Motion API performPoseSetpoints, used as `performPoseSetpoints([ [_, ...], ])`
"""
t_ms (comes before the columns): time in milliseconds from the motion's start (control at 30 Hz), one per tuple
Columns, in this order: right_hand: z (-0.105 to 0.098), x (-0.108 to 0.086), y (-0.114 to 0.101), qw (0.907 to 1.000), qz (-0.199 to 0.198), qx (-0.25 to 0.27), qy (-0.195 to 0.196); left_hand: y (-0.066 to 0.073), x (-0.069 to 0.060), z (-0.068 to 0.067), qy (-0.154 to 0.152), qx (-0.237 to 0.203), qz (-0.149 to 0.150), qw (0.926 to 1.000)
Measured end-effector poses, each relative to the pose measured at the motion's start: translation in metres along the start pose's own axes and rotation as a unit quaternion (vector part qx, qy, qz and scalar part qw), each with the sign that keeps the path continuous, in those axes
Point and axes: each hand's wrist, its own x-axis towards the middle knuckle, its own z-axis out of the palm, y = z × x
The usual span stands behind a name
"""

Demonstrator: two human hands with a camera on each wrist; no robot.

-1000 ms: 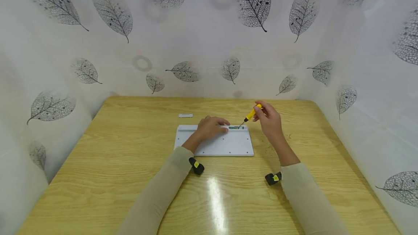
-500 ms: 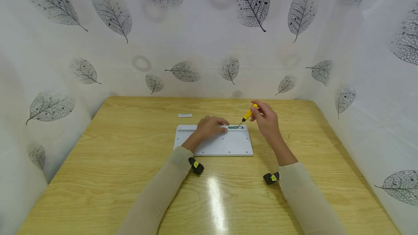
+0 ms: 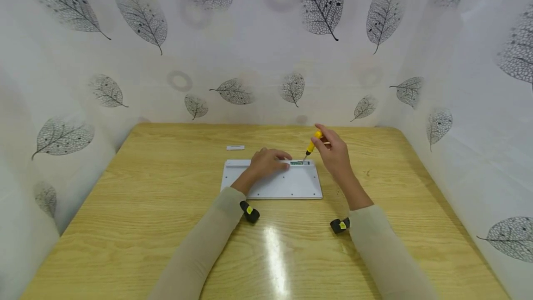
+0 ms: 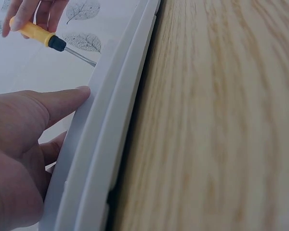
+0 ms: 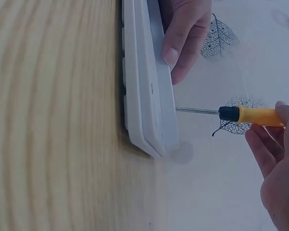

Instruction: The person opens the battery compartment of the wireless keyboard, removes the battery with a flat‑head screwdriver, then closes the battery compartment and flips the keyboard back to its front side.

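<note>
A white keyboard [image 3: 272, 186] lies face down on the table, keys underneath, with small screws dotting its back. Near the right end of its raised far ridge, an open slot shows a green circuit board [image 3: 297, 163]. My left hand [image 3: 266, 163] grips that ridge, thumb on the near side and fingers over the far side. In my right hand [image 3: 335, 154] I hold a yellow-handled screwdriver [image 3: 310, 146] between thumb and fingers. Its metal shaft [image 5: 198, 110] slants down into the slot; the tip is hidden in the right wrist view.
A small white cover strip [image 3: 235, 147] lies on the wooden table [image 3: 166, 207] beyond the keyboard's left part. A leaf-patterned white curtain [image 3: 258, 50] stands behind the table and along both sides.
My right hand has shifted left, bringing the screwdriver's handle closer to upright while its tip stays near the slot. The left hand and keyboard hold still.
</note>
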Motion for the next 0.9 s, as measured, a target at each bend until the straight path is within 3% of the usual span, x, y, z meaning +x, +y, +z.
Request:
performPoseSetpoints([
  [267, 0.001, -0.002, 0.005, 0.9992, 0.010, 0.031, 0.024, 0.001, -0.001, 0.000, 0.004, -0.004, -0.002, 1.0000],
  [367, -0.001, -0.003, 0.006, 0.9972, 0.035, 0.062, 0.022, 0.002, -0.003, -0.001, 0.007, -0.005, -0.001, 1.0000],
  [467, -0.004, -0.005, 0.011, 0.9897, 0.080, 0.117, 0.018, 0.002, -0.003, -0.001, 0.007, -0.005, -0.001, 1.0000],
  [633, -0.010, -0.011, 0.019, 0.9682, 0.147, 0.200, 0.026, 0.003, -0.003, -0.001, 0.008, -0.006, 0.000, 1.0000],
  [733, -0.011, -0.015, 0.025, 0.9604, 0.168, 0.218, 0.040, 0.004, -0.004, -0.001, 0.010, -0.006, 0.000, 0.9999],
  [900, -0.010, -0.022, 0.030, 0.9551, 0.183, 0.224, 0.064, 0.005, -0.004, -0.002, 0.013, -0.004, -0.001, 0.9999],
])
